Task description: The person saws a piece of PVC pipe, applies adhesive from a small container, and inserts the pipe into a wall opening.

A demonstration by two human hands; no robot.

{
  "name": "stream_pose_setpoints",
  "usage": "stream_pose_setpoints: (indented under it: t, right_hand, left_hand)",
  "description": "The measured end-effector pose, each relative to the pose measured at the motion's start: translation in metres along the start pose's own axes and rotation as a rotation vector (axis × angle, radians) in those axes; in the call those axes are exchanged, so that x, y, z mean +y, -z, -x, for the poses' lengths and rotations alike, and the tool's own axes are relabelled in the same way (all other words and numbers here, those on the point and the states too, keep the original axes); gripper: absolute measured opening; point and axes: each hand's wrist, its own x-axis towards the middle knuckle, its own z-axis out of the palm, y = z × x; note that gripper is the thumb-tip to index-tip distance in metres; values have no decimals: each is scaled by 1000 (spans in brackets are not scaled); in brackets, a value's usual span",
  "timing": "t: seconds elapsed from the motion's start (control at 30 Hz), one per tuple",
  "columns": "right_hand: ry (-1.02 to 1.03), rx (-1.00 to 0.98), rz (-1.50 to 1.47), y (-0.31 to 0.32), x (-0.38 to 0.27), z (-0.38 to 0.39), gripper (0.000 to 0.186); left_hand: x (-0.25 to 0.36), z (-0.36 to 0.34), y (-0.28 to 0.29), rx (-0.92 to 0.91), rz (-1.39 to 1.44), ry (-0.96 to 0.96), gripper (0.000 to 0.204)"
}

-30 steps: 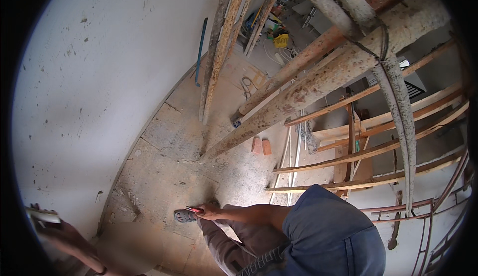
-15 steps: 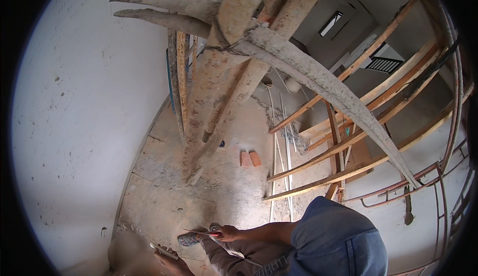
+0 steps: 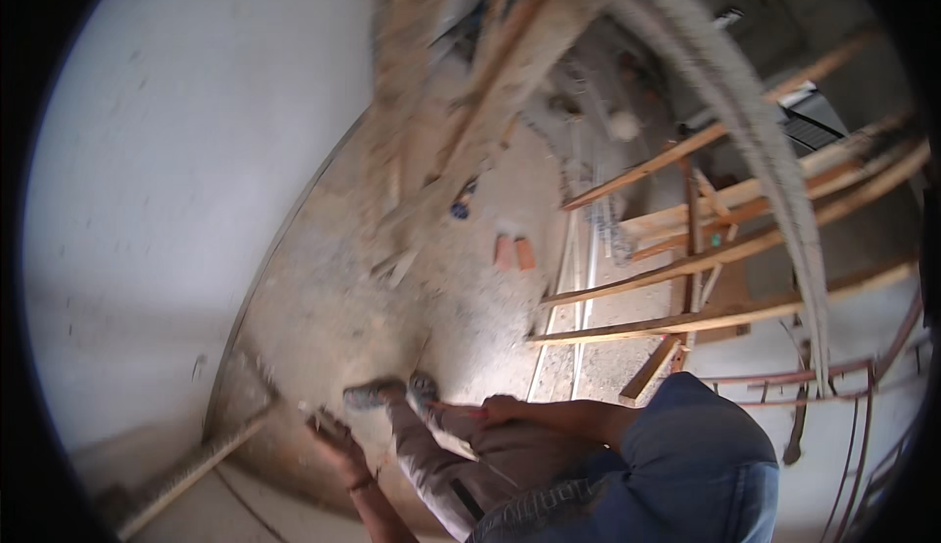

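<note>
the bare left hand (image 3: pixel 338 445) points up and to the left on the end of a bare left forearm (image 3: pixel 379 514) from the lower edge, its fingers blurred and partly bent, a thin band (image 3: pixel 364 487) round the wrist; from a faded blue cloth sleeve (image 3: pixel 691 445) the bare right forearm (image 3: pixel 578 420) stretches leftward, nearly level, to the bare right hand (image 3: pixel 501 411), its fingers curled in

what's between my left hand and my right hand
In the head view, going from the left hand to the right hand, there is a strip of floor, then the trouser legs.
</note>
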Motion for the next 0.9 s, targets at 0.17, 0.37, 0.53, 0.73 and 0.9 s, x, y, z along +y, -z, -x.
stream_pose_setpoints:
  t: [0.17,0.37,0.53,0.73,0.9]
  right_hand:
    - [103,-105,-33,-2,3,-7,49]
    - [190,-355,-225,92,-66,93,56]
    - [185,-238,-287,62,-55,48,44]
    - [224,271,-326,64,-115,-122,35]
    - [377,541,-344,57,-141,-270,24]
  left_hand:
    - [1,-12,14,-50,5,135,30]
    - [-8,-10,39,160,-7,106,34]
    - [-42,-29,65,318,-23,104,34]
    - [-93,-95,103,275,-69,166,35]
    - [-141,-171,133,162,-92,179,36]
